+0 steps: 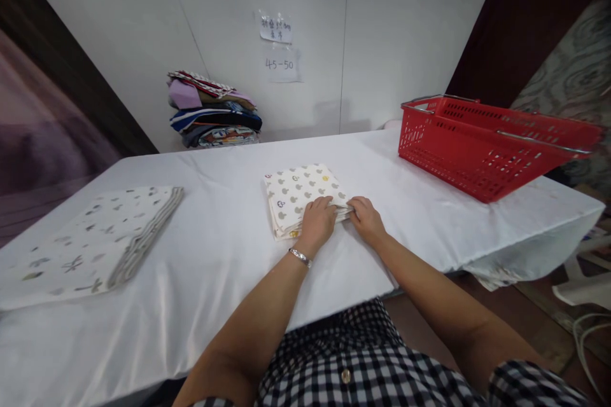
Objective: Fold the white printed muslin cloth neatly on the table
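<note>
A small folded cloth (300, 194), white with grey and yellow prints, lies on the white-covered table (224, 254) in front of me. My left hand (316, 223) rests palm down on its near edge, a silver bracelet on the wrist. My right hand (365, 219) pinches the cloth's near right corner, fingertips meeting those of the left hand. Both hands press the folded layers flat.
A larger folded cloth with leaf prints (90, 243) lies at the left of the table. A red plastic basket (482, 140) stands at the far right. A pile of folded fabrics (212, 111) sits against the back wall, below two paper notes (277, 44).
</note>
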The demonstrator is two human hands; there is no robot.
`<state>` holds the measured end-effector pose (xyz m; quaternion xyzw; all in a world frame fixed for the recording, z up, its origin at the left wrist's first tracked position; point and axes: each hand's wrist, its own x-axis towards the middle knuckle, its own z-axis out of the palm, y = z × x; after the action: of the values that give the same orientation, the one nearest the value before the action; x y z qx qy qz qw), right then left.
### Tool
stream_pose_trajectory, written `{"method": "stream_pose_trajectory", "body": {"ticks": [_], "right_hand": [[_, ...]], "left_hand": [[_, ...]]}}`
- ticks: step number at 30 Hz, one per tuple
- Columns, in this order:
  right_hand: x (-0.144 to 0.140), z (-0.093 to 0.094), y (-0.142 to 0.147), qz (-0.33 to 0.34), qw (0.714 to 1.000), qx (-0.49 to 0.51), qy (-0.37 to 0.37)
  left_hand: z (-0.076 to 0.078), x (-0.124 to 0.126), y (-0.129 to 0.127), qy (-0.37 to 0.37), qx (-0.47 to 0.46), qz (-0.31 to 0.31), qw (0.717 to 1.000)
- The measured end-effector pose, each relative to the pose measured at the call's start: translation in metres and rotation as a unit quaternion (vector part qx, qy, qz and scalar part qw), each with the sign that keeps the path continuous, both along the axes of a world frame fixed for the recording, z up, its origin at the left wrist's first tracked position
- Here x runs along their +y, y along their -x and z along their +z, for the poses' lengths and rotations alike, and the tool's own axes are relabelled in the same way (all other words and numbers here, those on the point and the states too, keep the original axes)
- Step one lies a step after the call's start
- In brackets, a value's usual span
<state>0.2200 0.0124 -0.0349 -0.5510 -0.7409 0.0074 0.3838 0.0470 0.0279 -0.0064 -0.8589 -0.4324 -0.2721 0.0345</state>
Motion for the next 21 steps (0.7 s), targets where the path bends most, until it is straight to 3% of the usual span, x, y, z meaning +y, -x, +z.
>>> {"method": "stream_pose_trajectory", "body": {"ticks": [11,21], "right_hand": [[0.0003,-0.0008,-0.0008,0.006,1.0,-0.016,0.002],[0.0017,-0.0021,-0.0025,0.005,1.0,-0.002,0.008]], "left_hand": [[-0.0029,-0.0011,0.0058,-0.034,0.0,-0.043,0.998],[-0.0046,-0.0027,0.0026,0.027,0.008,-0.022,0.999]]}}
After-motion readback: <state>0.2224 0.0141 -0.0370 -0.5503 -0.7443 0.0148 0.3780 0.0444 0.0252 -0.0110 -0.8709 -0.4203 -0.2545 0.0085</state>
